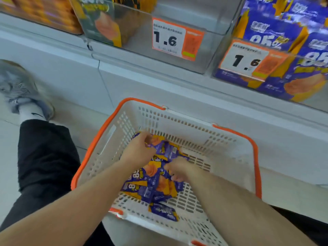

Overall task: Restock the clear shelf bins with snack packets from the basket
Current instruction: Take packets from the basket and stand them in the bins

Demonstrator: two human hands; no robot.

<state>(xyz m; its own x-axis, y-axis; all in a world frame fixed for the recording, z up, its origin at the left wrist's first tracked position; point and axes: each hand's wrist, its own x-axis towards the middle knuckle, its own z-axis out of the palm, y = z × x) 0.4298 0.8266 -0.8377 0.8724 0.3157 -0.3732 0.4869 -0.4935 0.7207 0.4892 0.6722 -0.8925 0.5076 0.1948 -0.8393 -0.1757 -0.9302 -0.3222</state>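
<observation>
Both hands are down in the white slotted plastic basket with the orange rim (pixel 99 139). Left hand (pixel 140 148) sits at the far side of the heap, fingers curled onto a purple-and-orange snack packet (pixel 156 142) at the top of the pile. Right hand (pixel 179 168) is just to the right and nearer, fingers bent down into the purple-and-orange packets (pixel 150 185); whether it has actually pinched one, I cannot tell. One packet (pixel 164 211) lies apart, near the basket's close wall. Up on the shelf, the middle clear plastic bin (pixel 209 55) carries an orange-and-white price tag (pixel 177 39) reading 1.6. Right of it, another clear bin (pixel 317 102), packed with purple packets (pixel 273 31), has its own 1.6 tag (pixel 248 61). Far left, a grey trainer (pixel 19 87) on the floor.
</observation>
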